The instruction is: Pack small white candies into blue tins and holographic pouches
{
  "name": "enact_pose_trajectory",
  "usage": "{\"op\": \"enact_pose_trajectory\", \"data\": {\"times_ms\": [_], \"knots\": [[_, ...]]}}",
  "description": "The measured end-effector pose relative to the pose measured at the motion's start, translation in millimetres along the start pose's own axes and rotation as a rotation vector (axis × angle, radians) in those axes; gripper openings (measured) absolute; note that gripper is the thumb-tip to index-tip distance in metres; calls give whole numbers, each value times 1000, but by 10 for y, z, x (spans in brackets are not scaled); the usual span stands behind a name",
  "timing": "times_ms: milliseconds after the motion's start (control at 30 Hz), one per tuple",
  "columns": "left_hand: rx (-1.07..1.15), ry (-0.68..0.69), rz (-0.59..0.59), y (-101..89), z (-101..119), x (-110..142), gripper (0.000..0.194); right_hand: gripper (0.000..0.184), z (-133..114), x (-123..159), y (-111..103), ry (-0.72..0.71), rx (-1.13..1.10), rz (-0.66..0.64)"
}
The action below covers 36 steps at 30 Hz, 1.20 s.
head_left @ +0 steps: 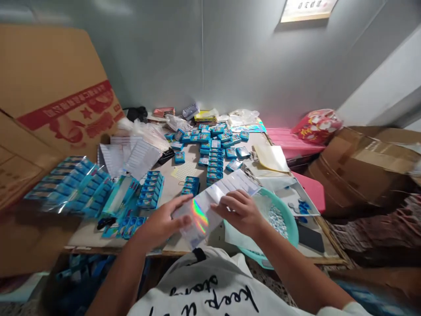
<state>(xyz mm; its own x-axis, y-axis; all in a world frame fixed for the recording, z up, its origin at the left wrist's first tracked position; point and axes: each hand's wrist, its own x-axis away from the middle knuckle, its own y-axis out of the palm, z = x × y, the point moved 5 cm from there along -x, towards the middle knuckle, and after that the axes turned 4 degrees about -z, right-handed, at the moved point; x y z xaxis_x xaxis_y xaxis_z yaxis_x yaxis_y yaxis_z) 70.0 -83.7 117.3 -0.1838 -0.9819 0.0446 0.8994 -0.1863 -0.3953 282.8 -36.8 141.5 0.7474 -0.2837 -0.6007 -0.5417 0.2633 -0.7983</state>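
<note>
A long shiny sheet (pixel 215 193) with a rainbow glare, perhaps a sticker sheet, slants across the front of the table. My left hand (pixel 162 224) grips its near left end, thumb on top and fingers along the edge. Over its middle, my right hand (pixel 241 213) has its fingers bent and drawn together on the sheet; whether they pinch a small piece of it is hidden. Just beyond the sheet stands a row of small blue boxes (pixel 215 162) with round cups. A shorter blue row (pixel 190 186) lies near my left fingertips.
Right of my hands sits a turquoise basin (pixel 292 219) of small pale pieces. A dark phone-like slab (pixel 309 238) lies beside it. Wrapped blue packs (pixel 70 184) and white papers (pixel 131 153) occupy the left. Cardboard boxes (pixel 55 79) flank the table, including a brown one (pixel 358 171) at right.
</note>
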Motion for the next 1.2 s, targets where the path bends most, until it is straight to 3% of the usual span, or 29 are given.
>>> {"op": "enact_pose_trajectory", "data": {"times_ms": [67,133,200,267,300,367,433,533,633,700,867,1200], "knots": [[-80,-103,-50,-42,58,49,57,18,-110,-169,145,-54,-42,-8],[-174,-168,105,-160,37,131,47,19,-192,-321,299,-47,-75,-107],[-236,-206,235,-266,-10,245,38,47,-272,-448,393,-13,-122,-229],[-275,-218,224,-309,-38,362,34,84,-377,-555,416,-7,-198,-306],[-292,-210,188,-313,-35,418,32,93,-435,-607,409,-17,-243,-316],[-322,-168,123,-306,-1,521,27,82,-550,-705,408,-49,-339,-326],[-367,-69,141,-301,54,611,23,48,-641,-793,447,-61,-438,-345],[-503,154,371,-311,119,760,20,25,-703,-904,518,-16,-568,-328],[-705,291,635,-277,106,929,28,21,-712,-975,540,43,-629,-286],[-842,312,718,-233,80,1002,37,19,-729,-1000,536,55,-635,-294],[-1040,382,788,-182,76,1074,39,21,-792,-1015,497,60,-640,-323],[-1020,459,756,-62,13,1080,44,21,-803,-960,445,111,-694,-318]]}}
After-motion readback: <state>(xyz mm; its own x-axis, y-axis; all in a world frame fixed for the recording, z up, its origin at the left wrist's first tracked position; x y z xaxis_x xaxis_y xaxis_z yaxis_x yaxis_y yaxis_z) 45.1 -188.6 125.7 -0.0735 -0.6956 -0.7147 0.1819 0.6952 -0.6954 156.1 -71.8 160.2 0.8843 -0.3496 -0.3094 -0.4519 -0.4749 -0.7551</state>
